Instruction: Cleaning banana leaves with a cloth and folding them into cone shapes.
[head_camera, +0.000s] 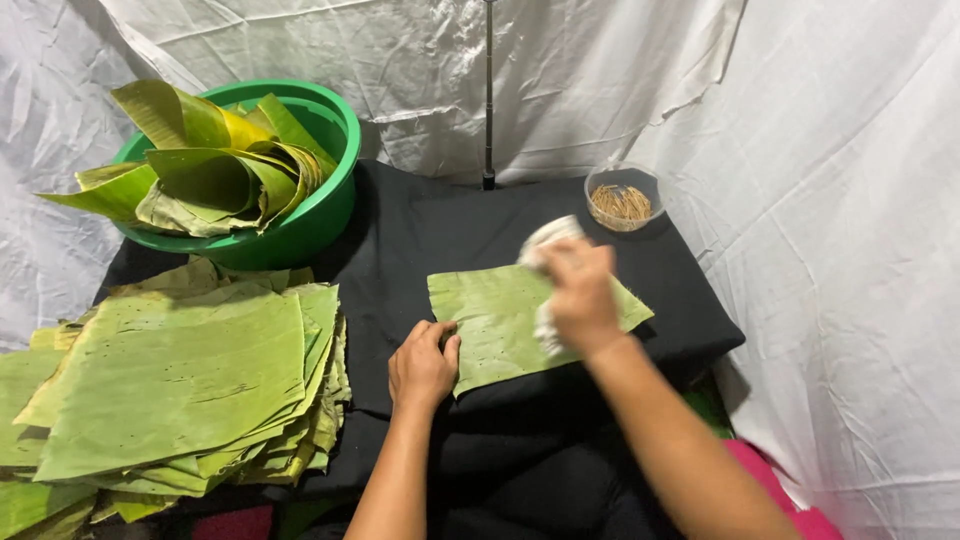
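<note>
Banana leaf (500, 320) — left hand (423, 365) pins it flat, right hand (580, 295) grips white cloth (548, 240).

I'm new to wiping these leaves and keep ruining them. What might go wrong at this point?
The leaf piece is pinned only at its near left edge by the left hand, so the right hand rubbing with the white cloth might tear or crumple it. The leaf's right corner lies near the table edge and may slide off. A wide stroke might knock the small bowl of sticks.

left hand (423, 364): bare, no rings | right hand (582, 297): bare | forearms: sleeveless, no watch
</note>
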